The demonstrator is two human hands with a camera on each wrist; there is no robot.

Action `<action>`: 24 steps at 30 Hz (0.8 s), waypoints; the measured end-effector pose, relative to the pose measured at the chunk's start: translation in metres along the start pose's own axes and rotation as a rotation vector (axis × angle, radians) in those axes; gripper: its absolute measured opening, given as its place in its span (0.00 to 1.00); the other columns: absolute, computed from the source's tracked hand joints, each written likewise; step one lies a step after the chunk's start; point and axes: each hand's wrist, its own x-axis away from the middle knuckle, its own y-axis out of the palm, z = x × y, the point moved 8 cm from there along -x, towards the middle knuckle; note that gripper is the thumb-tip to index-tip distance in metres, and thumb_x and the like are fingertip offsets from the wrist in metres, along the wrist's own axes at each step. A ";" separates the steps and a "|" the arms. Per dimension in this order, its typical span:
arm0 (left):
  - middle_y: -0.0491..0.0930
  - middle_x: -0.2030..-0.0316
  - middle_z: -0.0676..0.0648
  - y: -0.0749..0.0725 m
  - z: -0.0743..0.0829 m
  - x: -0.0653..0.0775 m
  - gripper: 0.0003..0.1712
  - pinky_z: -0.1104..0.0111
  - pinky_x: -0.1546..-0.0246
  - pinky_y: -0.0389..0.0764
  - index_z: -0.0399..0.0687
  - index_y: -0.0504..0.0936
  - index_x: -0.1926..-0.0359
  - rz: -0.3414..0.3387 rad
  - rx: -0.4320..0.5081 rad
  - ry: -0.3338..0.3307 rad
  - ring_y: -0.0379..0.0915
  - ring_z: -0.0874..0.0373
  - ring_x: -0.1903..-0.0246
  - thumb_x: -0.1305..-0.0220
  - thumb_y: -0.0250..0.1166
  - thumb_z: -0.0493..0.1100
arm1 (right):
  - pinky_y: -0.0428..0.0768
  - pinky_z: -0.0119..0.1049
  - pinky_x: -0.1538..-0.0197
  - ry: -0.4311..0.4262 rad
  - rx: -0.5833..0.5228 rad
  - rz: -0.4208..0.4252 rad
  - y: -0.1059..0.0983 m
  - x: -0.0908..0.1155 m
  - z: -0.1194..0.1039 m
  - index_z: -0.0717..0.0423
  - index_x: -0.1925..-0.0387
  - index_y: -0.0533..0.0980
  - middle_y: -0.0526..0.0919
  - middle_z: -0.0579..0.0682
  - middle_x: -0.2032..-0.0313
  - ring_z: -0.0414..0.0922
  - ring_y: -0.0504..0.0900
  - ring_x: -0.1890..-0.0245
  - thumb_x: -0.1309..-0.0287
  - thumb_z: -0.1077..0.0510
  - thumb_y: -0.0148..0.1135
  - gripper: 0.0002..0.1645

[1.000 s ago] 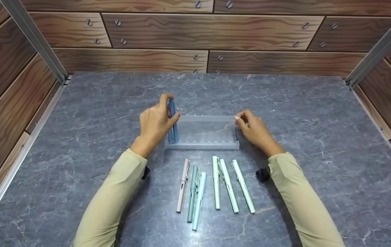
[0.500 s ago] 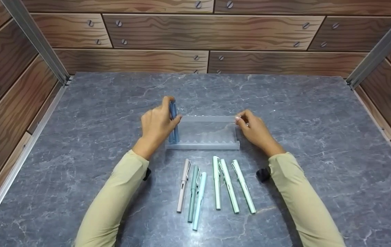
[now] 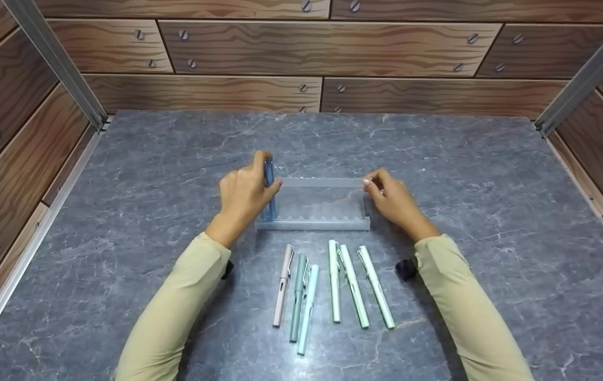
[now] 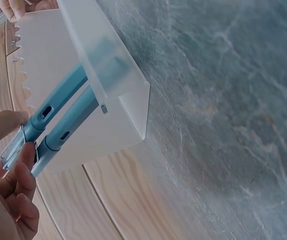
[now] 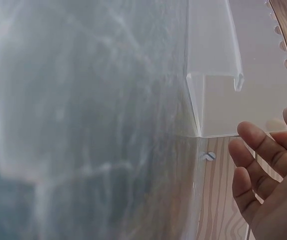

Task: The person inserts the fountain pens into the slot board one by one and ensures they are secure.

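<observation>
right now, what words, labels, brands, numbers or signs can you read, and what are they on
None: no lettering is readable in any view. The two blue pens in the left hand, the clear rack and the six loose pens show no legible mark.

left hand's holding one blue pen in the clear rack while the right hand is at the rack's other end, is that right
The count is wrong: the left wrist view shows two blue pens, side by side. The left hand holds both in the clear rack while the right hand is at the rack's other end.
</observation>
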 end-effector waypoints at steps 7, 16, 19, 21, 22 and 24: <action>0.82 0.81 0.47 0.000 0.002 0.002 0.29 0.57 0.86 0.72 0.50 0.73 0.48 0.003 -0.012 0.015 0.74 0.50 0.86 0.47 0.72 0.53 | 0.76 0.47 0.53 0.014 0.004 -0.006 0.002 -0.001 0.003 0.63 0.56 0.71 0.84 0.60 0.62 0.54 0.81 0.60 0.29 0.57 0.50 0.11; 0.84 0.77 0.45 0.003 -0.001 0.001 0.34 0.57 0.86 0.72 0.53 0.71 0.44 -0.118 -0.007 0.012 0.73 0.50 0.85 0.49 0.74 0.56 | 0.75 0.45 0.54 0.017 0.002 0.000 0.002 0.000 0.003 0.63 0.57 0.71 0.84 0.60 0.63 0.53 0.81 0.61 0.30 0.58 0.51 0.10; 0.84 0.77 0.45 0.006 -0.004 0.000 0.35 0.59 0.87 0.68 0.55 0.70 0.42 -0.168 -0.006 0.004 0.71 0.51 0.85 0.48 0.73 0.57 | 0.75 0.46 0.53 0.020 -0.005 -0.001 0.002 0.000 0.003 0.63 0.57 0.71 0.84 0.60 0.63 0.53 0.80 0.61 0.30 0.58 0.51 0.10; 0.83 0.78 0.45 0.007 -0.005 0.000 0.35 0.61 0.88 0.64 0.56 0.69 0.41 -0.195 -0.009 0.004 0.68 0.53 0.86 0.48 0.73 0.56 | 0.76 0.47 0.53 0.022 -0.005 -0.002 0.002 -0.001 0.003 0.63 0.56 0.71 0.84 0.60 0.63 0.53 0.80 0.61 0.30 0.58 0.51 0.11; 0.82 0.79 0.46 0.008 -0.005 0.000 0.36 0.63 0.88 0.62 0.57 0.69 0.40 -0.205 -0.010 0.005 0.66 0.55 0.87 0.47 0.73 0.56 | 0.76 0.47 0.52 0.024 -0.005 -0.003 0.002 -0.001 0.003 0.63 0.56 0.71 0.84 0.60 0.62 0.54 0.80 0.60 0.30 0.58 0.51 0.11; 0.81 0.82 0.46 0.009 -0.006 0.000 0.36 0.65 0.88 0.58 0.57 0.68 0.39 -0.224 -0.014 0.007 0.62 0.57 0.87 0.47 0.72 0.56 | 0.76 0.48 0.52 0.024 -0.001 -0.003 0.002 -0.001 0.003 0.63 0.56 0.71 0.84 0.60 0.62 0.54 0.81 0.60 0.30 0.58 0.51 0.11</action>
